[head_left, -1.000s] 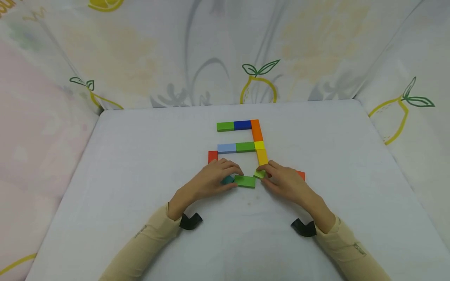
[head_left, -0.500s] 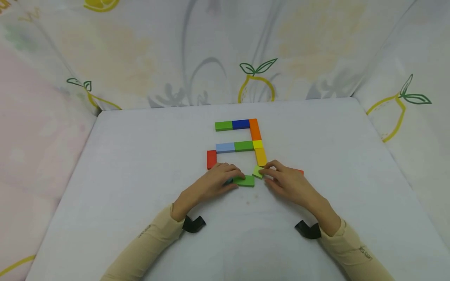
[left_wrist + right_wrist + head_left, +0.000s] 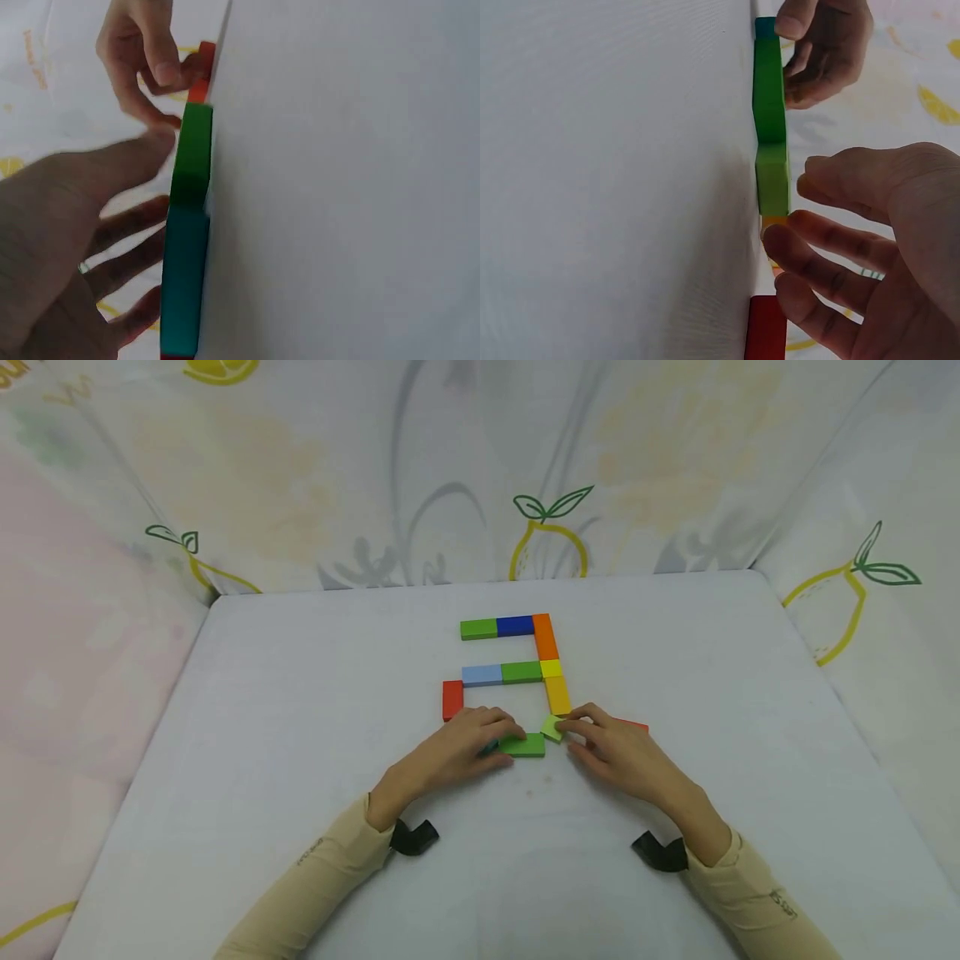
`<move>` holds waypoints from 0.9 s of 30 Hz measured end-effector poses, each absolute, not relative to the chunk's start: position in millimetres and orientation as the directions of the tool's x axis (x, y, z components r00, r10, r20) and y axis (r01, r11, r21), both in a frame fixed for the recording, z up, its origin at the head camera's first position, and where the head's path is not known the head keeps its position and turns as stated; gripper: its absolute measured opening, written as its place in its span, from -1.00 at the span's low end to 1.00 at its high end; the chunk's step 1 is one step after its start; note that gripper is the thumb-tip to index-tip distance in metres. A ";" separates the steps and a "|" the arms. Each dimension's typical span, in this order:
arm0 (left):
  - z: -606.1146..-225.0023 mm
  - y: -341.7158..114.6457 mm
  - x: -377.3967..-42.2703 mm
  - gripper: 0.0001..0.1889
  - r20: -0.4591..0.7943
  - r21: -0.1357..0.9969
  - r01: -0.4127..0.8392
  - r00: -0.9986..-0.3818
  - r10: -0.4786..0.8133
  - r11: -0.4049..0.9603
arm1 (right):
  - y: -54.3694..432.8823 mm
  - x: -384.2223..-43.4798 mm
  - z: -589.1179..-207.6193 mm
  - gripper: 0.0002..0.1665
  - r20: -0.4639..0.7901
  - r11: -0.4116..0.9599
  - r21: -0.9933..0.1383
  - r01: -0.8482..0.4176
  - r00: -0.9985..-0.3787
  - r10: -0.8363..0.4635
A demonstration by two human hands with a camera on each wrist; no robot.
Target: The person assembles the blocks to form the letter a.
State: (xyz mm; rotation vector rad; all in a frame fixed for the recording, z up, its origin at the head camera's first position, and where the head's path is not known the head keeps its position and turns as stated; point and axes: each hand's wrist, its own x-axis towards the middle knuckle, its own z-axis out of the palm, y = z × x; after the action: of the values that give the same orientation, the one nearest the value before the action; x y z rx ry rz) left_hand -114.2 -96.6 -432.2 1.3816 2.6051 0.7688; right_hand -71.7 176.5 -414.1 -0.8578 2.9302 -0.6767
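Observation:
My left hand rests over a green block and a teal block, its fingers relaxed along their tops. The teal block is mostly hidden by that hand in the head view. With a fingertip my right hand touches the right corner of a small light green block; its thumb stands apart from it. That block lies turned askew, between the green block's right end and the amber block. Behind the right hand, a red-orange block is partly hidden.
Further back lie a green block, a dark blue block, an orange block, a yellow block, another green block and a light blue block. A red block sits left, on the white table.
The right hand has loosened its pinch on the small light green block and shifted slightly right; that block has turned a little. The left fingers have moved slightly onto the green block.

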 end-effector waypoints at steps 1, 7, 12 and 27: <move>-430.3 -99.6 -116.5 -0.63 0.151 0.469 0.751 -0.587 0.796 0.465 | 177.4 -72.0 -413.2 -0.65 0.107 0.755 -0.415 -0.507 -0.852 -0.513; -416.4 -127.4 -129.6 -0.57 0.183 0.486 0.739 -0.608 0.773 0.466 | 188.7 -76.8 -408.0 -0.66 0.138 0.771 -0.418 -0.480 -0.873 -0.468; -416.9 -136.8 -132.0 -0.62 0.105 0.490 0.735 -0.583 0.806 0.468 | 200.7 -80.5 -406.5 -0.66 0.111 0.807 -0.405 -0.430 -0.899 -0.424; -423.2 -131.4 -131.0 -0.71 0.086 0.428 0.755 -0.580 0.810 0.496 | 218.9 -82.5 -403.7 -0.61 0.008 0.799 -0.423 -0.428 -0.883 -0.469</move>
State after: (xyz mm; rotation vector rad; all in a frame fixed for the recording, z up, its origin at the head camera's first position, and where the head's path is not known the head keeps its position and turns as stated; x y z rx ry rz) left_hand -131.0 -131.4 -423.2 1.3705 2.6057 0.6488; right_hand -82.5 218.9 -403.7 -0.7218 2.8864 -0.6440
